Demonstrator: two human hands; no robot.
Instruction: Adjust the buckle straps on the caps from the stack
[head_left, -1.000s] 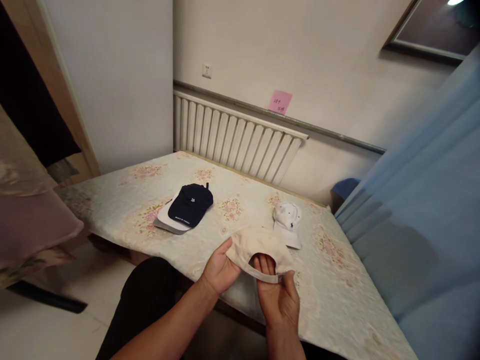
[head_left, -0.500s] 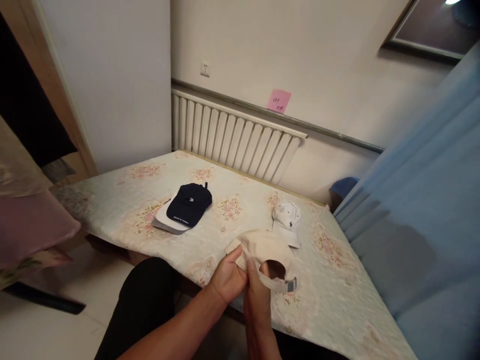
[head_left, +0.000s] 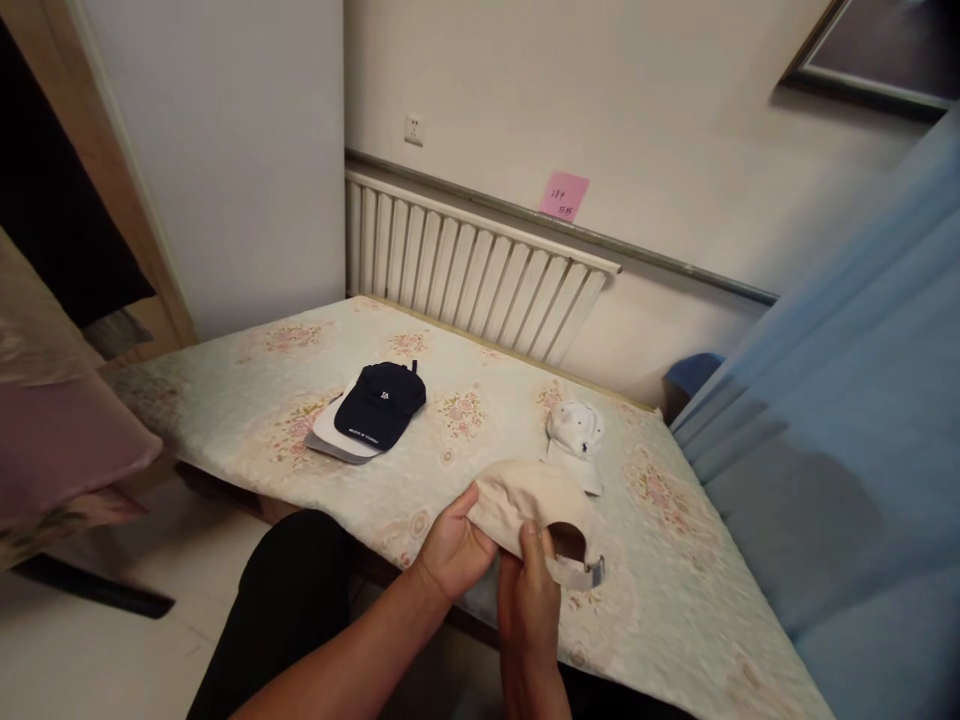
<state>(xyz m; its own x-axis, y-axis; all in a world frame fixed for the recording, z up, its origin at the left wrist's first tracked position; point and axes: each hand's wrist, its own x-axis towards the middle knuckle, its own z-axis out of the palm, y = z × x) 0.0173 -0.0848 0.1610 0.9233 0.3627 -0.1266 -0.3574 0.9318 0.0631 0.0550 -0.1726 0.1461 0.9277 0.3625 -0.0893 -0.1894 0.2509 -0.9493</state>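
Both hands hold a cream baseball cap (head_left: 529,492) above the near edge of the bed. My left hand (head_left: 456,548) grips its left side, thumb on top and fingers underneath. At the lower edge, beside the rear opening, my right hand (head_left: 534,590) pinches the fabric with its thumb on the outside. The cap's strap and buckle hang to the right of that hand. Just beyond the held cap, a white cap (head_left: 576,430) with a small dark logo lies on the bed. Further left, a navy cap (head_left: 381,402) rests stacked on a white brim (head_left: 327,428) and a grey brim (head_left: 352,455).
The bed (head_left: 465,350) has a floral cover. A radiator (head_left: 472,270) lines the wall behind it. On the right hangs a blue curtain (head_left: 847,400), with a blue object (head_left: 694,374) beside it. Hanging clothes (head_left: 67,430) are at the left.
My right hand has shifted right along the cap's edge, its thumb now showing on the fabric. The cap has moved slightly right. The other caps stay put.
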